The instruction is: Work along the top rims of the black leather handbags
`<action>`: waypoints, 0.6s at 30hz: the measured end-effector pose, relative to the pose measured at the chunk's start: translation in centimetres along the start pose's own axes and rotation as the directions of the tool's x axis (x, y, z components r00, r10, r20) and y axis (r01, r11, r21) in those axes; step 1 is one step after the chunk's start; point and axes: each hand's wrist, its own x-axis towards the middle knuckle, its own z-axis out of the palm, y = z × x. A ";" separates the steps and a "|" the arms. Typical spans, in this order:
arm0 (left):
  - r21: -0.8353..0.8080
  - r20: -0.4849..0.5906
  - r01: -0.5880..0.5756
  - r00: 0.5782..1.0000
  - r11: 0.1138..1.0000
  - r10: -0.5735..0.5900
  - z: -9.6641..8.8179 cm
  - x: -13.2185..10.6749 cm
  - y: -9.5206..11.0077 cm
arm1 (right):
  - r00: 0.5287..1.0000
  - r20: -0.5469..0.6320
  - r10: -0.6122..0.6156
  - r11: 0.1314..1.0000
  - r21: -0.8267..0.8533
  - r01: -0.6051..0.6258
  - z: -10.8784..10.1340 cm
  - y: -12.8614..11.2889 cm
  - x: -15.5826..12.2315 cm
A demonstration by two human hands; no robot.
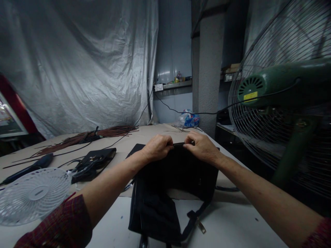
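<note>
A black handbag (157, 210) lies gaping on the table in front of me, its dark inside turned towards me. My left hand (158, 147) pinches its far upper edge, thumb and fingers pressed together. A short way to the right, my right hand (200, 146) grips the same edge in a pinch. Between the two hands a short stretch of that edge shows. From the bag's near right side hangs a narrow black strap with a gold-coloured metal clasp (201, 226). Shadow hides most of the bag's interior.
Left on the table (113, 210) are a white fan (36, 193), a smaller black bag (94, 160) and a bundle of brown strips (103, 132). A large green fan (274, 86) stands close on the right. Behind lies a blue-and-white plastic bag (190, 119); a black cord (176, 111) crosses the back.
</note>
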 end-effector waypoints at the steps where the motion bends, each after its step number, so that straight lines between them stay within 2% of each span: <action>1: -0.001 0.007 0.008 1.000 1.000 -0.008 0.0 0.1 0.0 | 1.000 0.007 0.014 1.000 -0.002 -0.014 0.0 0.0 0.0; 15: 0.066 -0.029 0.063 0.998 0.996 -0.061 0.2 0.8 0.1 | 0.976 0.017 0.219 0.976 0.003 -0.219 0.2 -0.2 0.6; 18: 0.058 -0.023 0.072 0.997 0.996 -0.071 0.1 0.7 0.1 | 0.975 0.026 0.221 0.975 0.025 -0.222 0.2 -0.2 0.6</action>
